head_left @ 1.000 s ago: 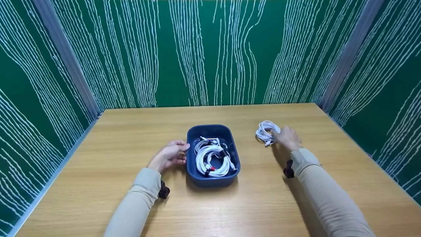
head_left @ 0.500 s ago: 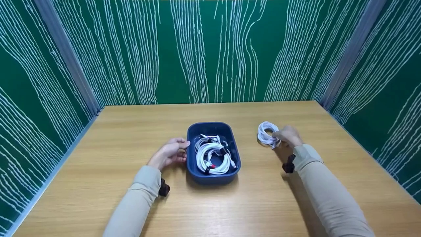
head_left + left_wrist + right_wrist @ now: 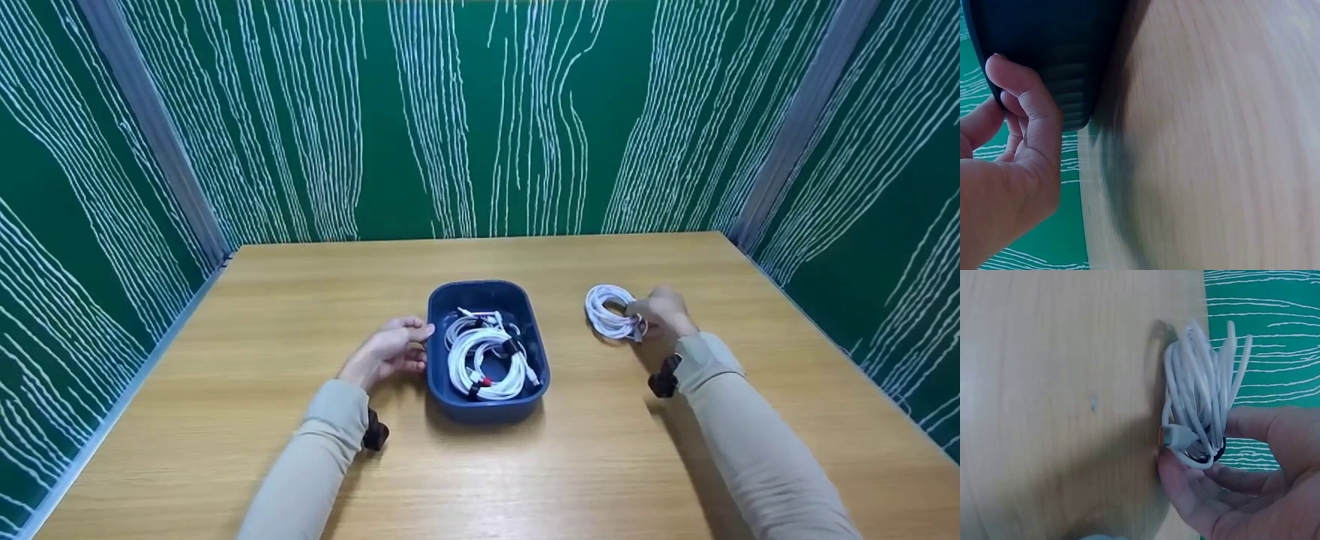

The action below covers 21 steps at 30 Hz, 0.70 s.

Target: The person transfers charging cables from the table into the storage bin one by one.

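A dark blue tray [image 3: 442, 307] sits mid-table with several coiled white cables [image 3: 484, 356] inside. My left hand [image 3: 390, 351] holds the tray's left wall, thumb on the rim; in the left wrist view the left hand [image 3: 1010, 146] curls against the ribbed tray [image 3: 1061, 50]. My right hand [image 3: 660, 311] pinches a coiled white cable [image 3: 609, 313] to the right of the tray, lifted just off the table. In the right wrist view the right hand [image 3: 1230, 467] grips the coiled white cable [image 3: 1202, 399] at its lower end, beside a plug with an orange tip.
The wooden table [image 3: 300, 315] is enclosed by green walls with white streaks [image 3: 480, 112] at the back and both sides. Both arms wear beige sleeves.
My right hand has taken hold of the coiled cable, raised it off the table and drawn it slightly nearer. The left hand stays on the tray.
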Each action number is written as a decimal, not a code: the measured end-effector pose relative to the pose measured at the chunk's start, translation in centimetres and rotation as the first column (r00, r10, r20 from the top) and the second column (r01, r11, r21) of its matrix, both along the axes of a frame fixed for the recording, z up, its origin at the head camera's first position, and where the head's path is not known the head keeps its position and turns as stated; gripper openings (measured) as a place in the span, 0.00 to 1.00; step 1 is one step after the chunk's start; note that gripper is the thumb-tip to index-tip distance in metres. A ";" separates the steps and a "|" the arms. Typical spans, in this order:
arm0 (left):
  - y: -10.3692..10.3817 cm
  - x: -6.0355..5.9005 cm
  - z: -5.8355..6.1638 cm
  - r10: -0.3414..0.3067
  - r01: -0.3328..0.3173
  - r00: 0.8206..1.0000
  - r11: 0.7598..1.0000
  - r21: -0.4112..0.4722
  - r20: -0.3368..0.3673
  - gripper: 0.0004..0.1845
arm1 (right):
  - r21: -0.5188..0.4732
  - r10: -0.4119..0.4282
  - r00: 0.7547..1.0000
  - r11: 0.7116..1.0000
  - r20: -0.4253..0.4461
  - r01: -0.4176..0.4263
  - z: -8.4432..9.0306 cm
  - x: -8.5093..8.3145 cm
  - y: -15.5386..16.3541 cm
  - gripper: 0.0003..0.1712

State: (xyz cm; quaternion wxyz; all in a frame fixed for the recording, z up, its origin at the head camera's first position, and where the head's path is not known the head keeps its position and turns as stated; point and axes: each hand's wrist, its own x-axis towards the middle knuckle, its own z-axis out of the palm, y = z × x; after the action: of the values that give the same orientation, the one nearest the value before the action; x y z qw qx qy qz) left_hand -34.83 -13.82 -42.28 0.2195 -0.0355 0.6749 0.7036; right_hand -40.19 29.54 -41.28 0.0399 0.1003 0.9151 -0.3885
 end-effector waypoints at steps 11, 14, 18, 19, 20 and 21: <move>0.1 -0.2 -0.3 0.009 -0.009 1.000 1.000 0.012 0.002 0.05 | 0.135 0.003 0.995 0.991 -0.098 0.010 0.1 0.0 0.6 0.23; 0.0 -0.2 -0.3 0.012 -0.012 1.000 1.000 0.013 -0.001 0.05 | 0.162 0.007 0.994 0.987 -0.106 0.010 0.3 -0.2 0.6 0.28; 0.0 -0.2 -0.3 0.014 -0.014 1.000 1.000 0.016 -0.004 0.05 | 0.094 -0.001 0.997 0.996 -0.078 0.008 0.3 -0.1 0.3 0.27; 0.0 -0.2 -0.3 0.012 -0.012 1.000 1.000 0.018 -0.004 0.05 | 0.079 -0.002 0.997 0.997 -0.078 0.008 0.4 -0.1 0.3 0.26; 0.0 -0.2 -0.3 0.012 -0.012 1.000 1.000 0.022 -0.002 0.05 | 0.055 -0.006 0.998 0.998 -0.069 0.009 0.4 0.0 0.1 0.25; 0.0 -0.2 -0.3 0.012 -0.012 1.000 1.000 0.025 0.000 0.06 | 0.023 -0.009 0.998 1.000 -0.058 0.010 0.4 0.0 0.0 0.24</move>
State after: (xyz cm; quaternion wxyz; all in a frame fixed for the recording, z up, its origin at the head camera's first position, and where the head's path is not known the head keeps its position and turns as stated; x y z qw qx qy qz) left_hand -35.00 -13.85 -42.58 0.2158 -0.0367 0.6658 0.7133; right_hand -40.15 29.54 -40.87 0.0105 0.0939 0.9199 -0.3805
